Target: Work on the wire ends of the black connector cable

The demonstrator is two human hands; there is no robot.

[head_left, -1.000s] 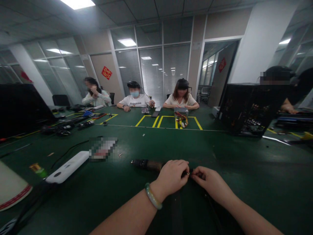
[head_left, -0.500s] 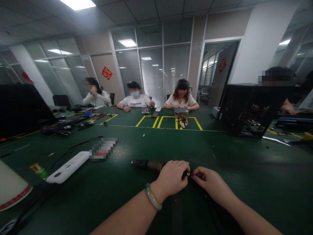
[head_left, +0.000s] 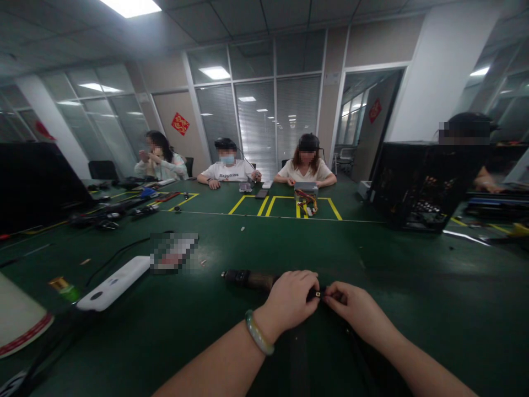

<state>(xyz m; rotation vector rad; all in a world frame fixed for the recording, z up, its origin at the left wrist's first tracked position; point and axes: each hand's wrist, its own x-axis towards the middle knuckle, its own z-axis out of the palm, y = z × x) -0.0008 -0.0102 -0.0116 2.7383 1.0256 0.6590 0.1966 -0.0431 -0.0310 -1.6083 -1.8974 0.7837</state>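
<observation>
An electric screwdriver (head_left: 257, 279) with a dark body and black nose lies on the green table, its metal tip pointing left. My left hand (head_left: 291, 295), with a jade-like bangle at the wrist, is closed around its rear end. A small gold-coloured spot shows between the thumb and fingers there. Close beside it, my right hand (head_left: 345, 303) has its fingertips pinched together at the tail of the tool. What they hold is small, dark and mostly hidden. A dark cord (head_left: 351, 333) runs down beneath the right hand.
Left lie a white power strip (head_left: 118, 281), a small green bottle (head_left: 66, 289), a blurred flat item (head_left: 176, 252) and a pale cup-like object (head_left: 19, 314). An open computer case (head_left: 417, 187) stands right. Across the table, people sit near a power supply (head_left: 306, 190) with loose wires.
My hands and the screwdriver have hardly moved. Across the table, the person at far left has shifted their hands and head, and another person's hand has moved beside the power supply.
</observation>
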